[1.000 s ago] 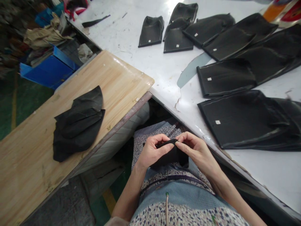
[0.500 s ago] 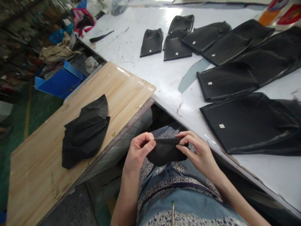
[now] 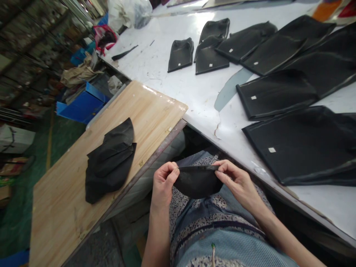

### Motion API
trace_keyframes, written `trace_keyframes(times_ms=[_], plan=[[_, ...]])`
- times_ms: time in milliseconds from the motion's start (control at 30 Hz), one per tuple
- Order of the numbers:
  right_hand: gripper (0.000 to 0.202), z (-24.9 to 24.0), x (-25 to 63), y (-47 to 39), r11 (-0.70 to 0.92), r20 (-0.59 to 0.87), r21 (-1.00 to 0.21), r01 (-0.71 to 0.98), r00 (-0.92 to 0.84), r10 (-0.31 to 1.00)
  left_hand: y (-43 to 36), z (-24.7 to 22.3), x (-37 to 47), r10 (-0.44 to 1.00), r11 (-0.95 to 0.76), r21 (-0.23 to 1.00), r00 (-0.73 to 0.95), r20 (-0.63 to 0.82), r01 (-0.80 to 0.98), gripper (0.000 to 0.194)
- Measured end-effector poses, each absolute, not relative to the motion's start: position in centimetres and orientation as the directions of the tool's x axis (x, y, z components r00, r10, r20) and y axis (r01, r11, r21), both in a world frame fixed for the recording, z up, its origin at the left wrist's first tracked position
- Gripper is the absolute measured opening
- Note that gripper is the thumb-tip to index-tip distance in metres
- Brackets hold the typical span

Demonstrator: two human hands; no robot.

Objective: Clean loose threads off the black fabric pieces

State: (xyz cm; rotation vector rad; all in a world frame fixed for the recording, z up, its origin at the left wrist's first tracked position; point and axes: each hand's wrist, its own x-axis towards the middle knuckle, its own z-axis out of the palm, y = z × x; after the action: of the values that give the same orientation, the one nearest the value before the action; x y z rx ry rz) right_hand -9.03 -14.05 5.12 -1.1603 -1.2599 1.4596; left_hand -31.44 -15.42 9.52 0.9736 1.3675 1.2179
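Note:
A small black fabric piece (image 3: 198, 182) with a curved lower edge hangs in front of my lap, its straight top edge stretched between both hands. My left hand (image 3: 165, 181) pinches the left end of that edge between thumb and fingers. At the other end, my right hand (image 3: 233, 175) has the right corner pinched the same way. More black fabric pieces (image 3: 109, 167) lie loosely overlapped on the wooden board to my left.
On the white table (image 3: 155, 78) lie several black fabric pieces (image 3: 278, 92) with small white stickers. The wooden board (image 3: 158, 107) meets the table's edge. Beyond it sit a blue box (image 3: 82, 105) and a pink bag (image 3: 105, 38). A clear plastic bag (image 3: 140, 13) stands far back.
My hands have moved slightly apart, and the fabric's top edge is now pulled straighter. More of the piece shows between them. The camera view has shifted a little.

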Motion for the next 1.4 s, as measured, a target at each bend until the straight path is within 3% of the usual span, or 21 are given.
trace_keyframes(times_ms=[467,633,767,867,967,1067,1200,1400], plan=[[0.029,5.3,-9.9,-13.8,-0.147,-0.139,-0.988,-0.048,-0.14,0.98,-15.3,10.0,-31.5,0.98,0.13,0.991,-0.156,-0.121,0.045,0.028],[0.027,6.8,-10.0,-12.8,-0.043,-0.04,-0.999,-0.021,-0.151,0.988,-15.2,10.5,-32.5,0.974,0.204,0.975,-0.084,-0.211,-0.086,0.012],[0.024,7.8,-10.1,-11.9,0.073,0.064,-0.997,0.032,-0.213,0.975,-15.0,11.2,-33.2,0.966,0.253,0.967,-0.049,-0.253,-0.006,0.032],[0.021,8.1,-10.5,-11.7,0.152,0.129,-0.987,0.052,-0.298,0.946,-14.6,11.9,-32.9,0.941,0.322,0.924,0.034,-0.336,0.206,0.023],[0.019,7.9,-10.9,-11.7,0.198,0.166,-0.978,0.061,-0.345,0.924,-14.3,12.2,-32.3,0.93,0.333,0.884,0.038,-0.365,0.326,0.028],[0.015,7.3,-10.9,-11.8,0.222,0.199,-0.974,0.039,-0.314,0.928,-14.2,12.0,-32.2,0.928,0.352,0.891,0.021,-0.373,0.287,0.033],[0.025,6.4,-10.3,-12.1,0.191,0.178,-0.981,0.006,-0.344,0.922,-14.5,11.4,-32.6,0.926,0.368,0.898,-0.006,-0.378,0.242,0.034],[0.007,5.9,-10.3,-12.6,0.125,0.127,-0.992,-0.027,-0.289,0.949,-14.7,11.0,-32.8,0.923,0.379,0.892,-0.035,-0.383,0.247,0.034]])
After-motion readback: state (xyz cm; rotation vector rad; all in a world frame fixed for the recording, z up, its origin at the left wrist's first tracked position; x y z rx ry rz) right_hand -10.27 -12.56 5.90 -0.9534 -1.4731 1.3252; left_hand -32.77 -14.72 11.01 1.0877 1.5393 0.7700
